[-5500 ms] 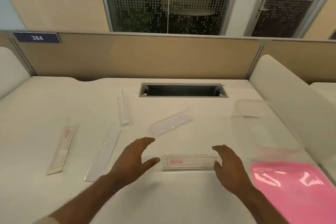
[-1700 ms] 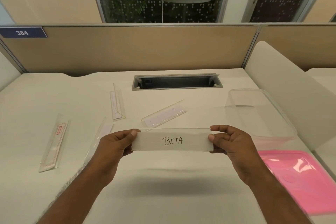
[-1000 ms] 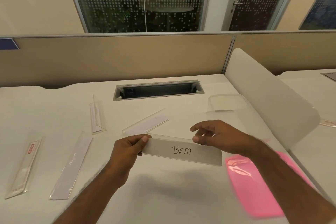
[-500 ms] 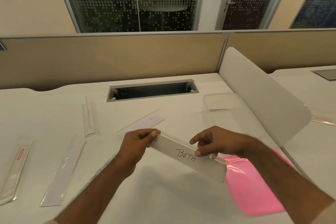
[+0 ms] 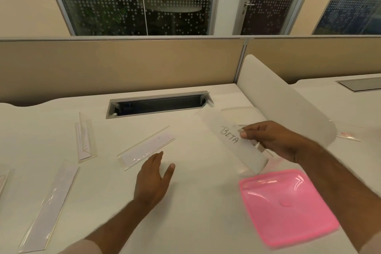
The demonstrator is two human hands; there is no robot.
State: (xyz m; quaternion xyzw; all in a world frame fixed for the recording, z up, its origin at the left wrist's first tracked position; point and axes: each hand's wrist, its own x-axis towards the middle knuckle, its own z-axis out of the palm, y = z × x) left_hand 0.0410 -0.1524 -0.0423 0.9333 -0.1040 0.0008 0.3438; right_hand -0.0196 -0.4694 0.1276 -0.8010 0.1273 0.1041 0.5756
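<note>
My right hand (image 5: 274,140) pinches a clear acrylic name holder marked "BETA" (image 5: 231,140) and holds it tilted in the air over the right part of the white desk (image 5: 195,202). Behind it stands a clear plastic box (image 5: 243,114), partly hidden by the holder and the hand. My left hand (image 5: 153,179) hovers low over the desk with straight fingers and holds nothing. Its fingertips are close to another clear holder (image 5: 146,147) lying flat.
Three more clear holders lie on the left: one upright-edged (image 5: 84,143), one long (image 5: 50,204), one at the edge (image 5: 3,179). A pink lid (image 5: 286,206) lies at the front right. A cable slot (image 5: 158,104) opens at the back. A white divider (image 5: 284,101) stands right.
My left hand has let go of the BETA holder and dropped toward the desk. My right hand has carried the holder right and back, toward the clear box.
</note>
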